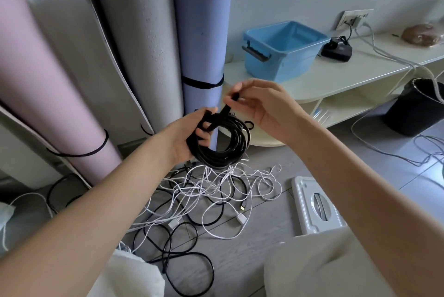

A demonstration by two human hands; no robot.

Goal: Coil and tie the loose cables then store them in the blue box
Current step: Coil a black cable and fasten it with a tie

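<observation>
- The coiled black cable is hanging in the air above the floor, in front of the rolled mats.
- The left hand is gripping one side of the coil, its fingers curled through the loops.
- The right hand is pinching the end of a black strap between thumb and fingertips, and the strap is running down to the top of the coil.
- A tangle of loose white and black cables is lying on the grey wood-look floor directly below the coil.
- The blue box is sitting open on a low cream shelf unit against the pale wall, well apart from the hands.
- A small black device is resting just beside the box, near a wall socket.
- A pink mat, a grey mat and a blue mat are standing rolled against the wall.
- A black bin is standing on the floor to the right, and a white plastic lid is lying near the cables.
</observation>
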